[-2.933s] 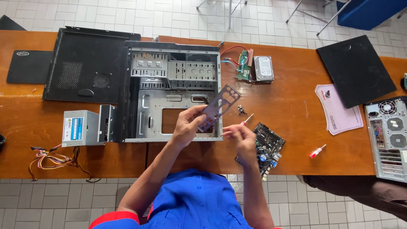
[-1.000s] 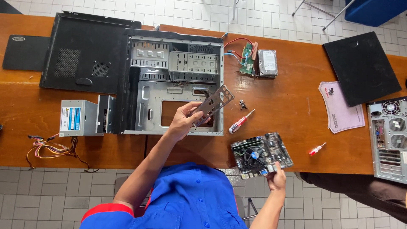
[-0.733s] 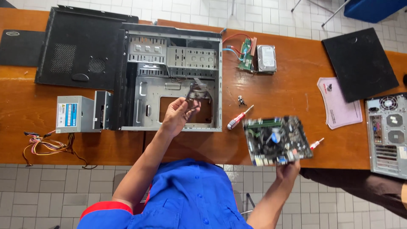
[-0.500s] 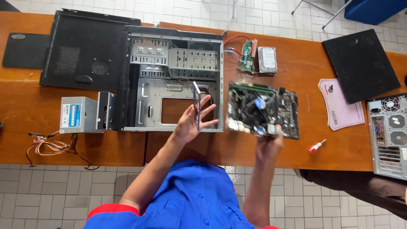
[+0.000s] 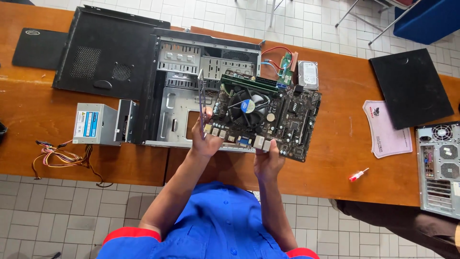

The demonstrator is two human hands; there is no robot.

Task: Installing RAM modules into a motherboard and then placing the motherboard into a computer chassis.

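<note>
— What have the hands got?

— The right hand [image 5: 268, 160] grips the near edge of the motherboard [image 5: 268, 117], fingers closed on it, holding it up above the surface [image 5: 335, 158], partly over the right side of the open case [image 5: 167, 110]. The fan [image 5: 248, 106] faces up.

— And the left?

— The left hand [image 5: 205, 139] is closed on a thin metal plate [image 5: 202, 103], held upright on edge, just beside the board's left edge.

— Around them?

— A power supply [image 5: 96, 124] sits left of the case, with loose wires [image 5: 60, 156] nearer the front. The side panel [image 5: 108, 55] lies behind. A hard drive [image 5: 307, 75] rests beyond the board, and a red-handled screwdriver [image 5: 358, 174] lies to the right, well apart from a second case [image 5: 441, 168] at the edge.
</note>
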